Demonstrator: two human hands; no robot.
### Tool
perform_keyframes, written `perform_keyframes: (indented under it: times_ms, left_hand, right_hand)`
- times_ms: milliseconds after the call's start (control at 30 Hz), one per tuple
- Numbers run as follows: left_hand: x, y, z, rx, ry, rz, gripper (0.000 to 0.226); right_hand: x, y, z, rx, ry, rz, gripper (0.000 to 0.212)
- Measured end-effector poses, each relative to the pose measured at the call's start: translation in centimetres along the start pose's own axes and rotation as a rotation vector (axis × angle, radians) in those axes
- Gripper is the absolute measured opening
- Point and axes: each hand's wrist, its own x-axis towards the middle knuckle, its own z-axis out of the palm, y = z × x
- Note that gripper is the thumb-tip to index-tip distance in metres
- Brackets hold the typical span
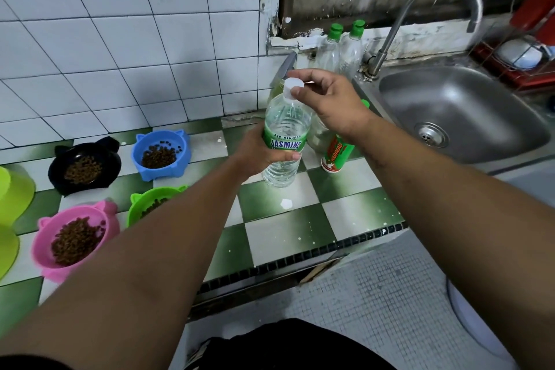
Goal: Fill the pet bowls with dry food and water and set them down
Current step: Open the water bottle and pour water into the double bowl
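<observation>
Kibble already sits in the bowls at lower left; water looks next.
Left hand wraps the upright water bottle at centre frame to steady it, while right hand fingertips pinch its white cap, likely to unscrew it.

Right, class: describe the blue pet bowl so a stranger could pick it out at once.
Start at the green-and-white checked counter left of the steel sink. Four eared pet bowls of brown kibble sit toward its left end, below the white tiled wall. In the back row, right of the black bowl and behind the pink bowl and green bowl, is the only blue bowl.
</observation>
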Motion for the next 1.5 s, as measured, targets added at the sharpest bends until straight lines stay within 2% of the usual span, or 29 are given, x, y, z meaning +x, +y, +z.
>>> perform_keyframes:
  times_ms: [100, 233, 467, 633, 867, 1233, 1367, 1500]
  left_hand:
    - [0.1, 0.0, 0.0, 0.013, -0.015, 0.015, 0.072]
    - [0.1, -0.2, 0.1, 0.030, -0.014, 0.030, 0.076]
    - [-0.1, 0.1, -0.1, 0.002, -0.021, 0.009, 0.071]
    - [-0.1, 0.2, -0.1, 0.008, -0.022, -0.001, 0.071]
    - [0.0, 0.1, 0.0, 0.008, -0.027, -0.019, 0.073]
    - [0.1, -0.1, 0.0, -0.007, -0.042, -0.016, 0.077]
    - [0.2, -0.1, 0.1, 0.002, -0.051, -0.008, 0.081]
    - [0.2, 0.5, -0.1, -0.007, -0.048, -0.023, 0.073]
  right_hand:
    - [-0.3, 0.0, 0.3, 0.037, 0.079, 0.033, 0.039]
    - [-0.5, 0.5, 0.8, 0.050, 0.142, 0.015, 0.032]
    - [0.1, 0.3, 0.5, -0.069, 0.036, -0.036, 0.032]
    - [-0.1, 0.5, 0.7, -0.091, 0.097, -0.040, 0.043]
    - [-0.3, 0.4, 0.6, -0.131, 0.113, -0.104, 0.027]
    - [-0.9, 0.0, 0.6, -0.049, 0.164, -0.089, 0.031]
    - [-1.1, 0.2, 0.7, -0.063, 0.232, -0.115, 0.030]
    - [-1.3, 1.8, 0.6, -0.028, 0.387, -0.120, 0.028]
